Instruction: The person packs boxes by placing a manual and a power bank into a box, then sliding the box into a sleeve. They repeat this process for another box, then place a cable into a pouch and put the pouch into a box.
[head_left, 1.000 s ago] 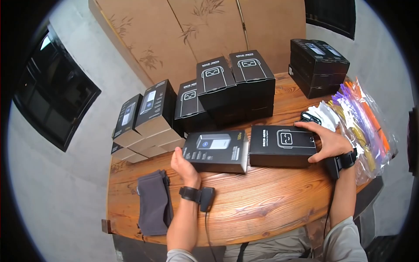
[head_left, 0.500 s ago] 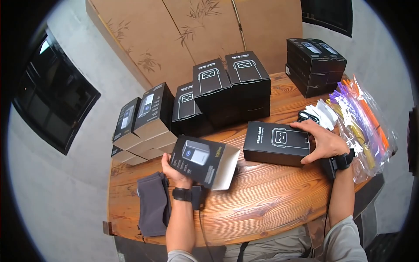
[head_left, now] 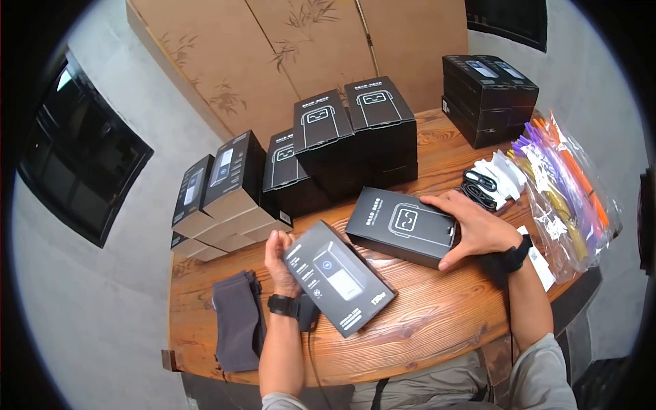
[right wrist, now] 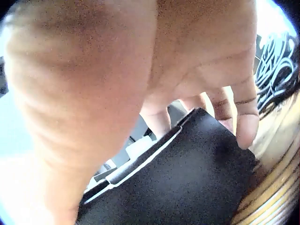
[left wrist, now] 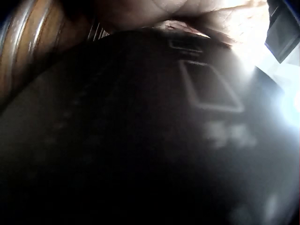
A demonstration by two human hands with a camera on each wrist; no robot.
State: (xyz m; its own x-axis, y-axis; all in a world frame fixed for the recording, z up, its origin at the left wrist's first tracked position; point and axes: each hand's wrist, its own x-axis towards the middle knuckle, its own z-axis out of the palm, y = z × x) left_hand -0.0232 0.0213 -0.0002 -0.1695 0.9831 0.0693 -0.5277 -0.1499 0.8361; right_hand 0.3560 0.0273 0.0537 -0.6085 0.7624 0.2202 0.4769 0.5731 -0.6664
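My left hand (head_left: 279,263) holds a black box sleeve (head_left: 342,280) by its left side, with the fingers behind it and a device picture on its upper face. The sleeve is tilted over the front of the table. In the left wrist view, the dark sleeve (left wrist: 140,131) fills most of the picture below the palm. My right hand (head_left: 482,225) grips the right end of a black box (head_left: 383,222) with a smiling-face drawing on top, thumb on the near side and fingers on the far side. The right wrist view shows that black box (right wrist: 187,173) between thumb and fingers.
Black boxes (head_left: 318,123) are stacked along the back, with more boxes (head_left: 229,171) at left and a stack (head_left: 488,96) at back right. Coiled cables (head_left: 478,188), bags of coloured strips (head_left: 557,178) and a white slip (head_left: 538,263) lie at right; a grey cloth (head_left: 239,321) lies at left.
The sleeve has moved away from the box, towards me and left, and has turned so its right end points down. My right hand has shifted left and slightly turned the box.
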